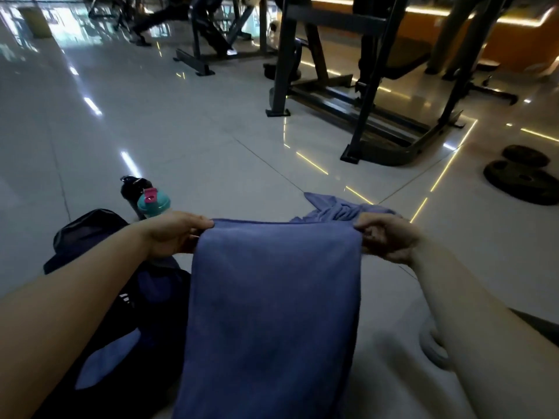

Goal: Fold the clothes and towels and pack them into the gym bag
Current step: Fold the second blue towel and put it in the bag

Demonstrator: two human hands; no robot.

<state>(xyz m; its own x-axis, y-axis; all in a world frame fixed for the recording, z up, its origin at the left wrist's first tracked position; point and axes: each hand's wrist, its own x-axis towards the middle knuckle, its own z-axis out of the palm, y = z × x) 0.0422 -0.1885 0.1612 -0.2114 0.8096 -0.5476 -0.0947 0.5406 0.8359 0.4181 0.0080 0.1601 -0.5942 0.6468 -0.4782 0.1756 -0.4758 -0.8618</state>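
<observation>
A blue towel hangs stretched in front of me, its top edge level between my two hands. My left hand pinches the towel's upper left corner. My right hand pinches the upper right corner. The towel's lower part drops out of view at the bottom. A second blue cloth lies crumpled on the floor just beyond the towel. The dark gym bag sits on the floor at the left, partly hidden behind my left forearm, with a blue cloth piece sticking out near its lower side.
Two bottles stand beside the bag: a dark one and one with a teal lid. Weight plates lie on the tiled floor at the right. A dark gym machine frame stands ahead. A pale cloth lies under my right arm.
</observation>
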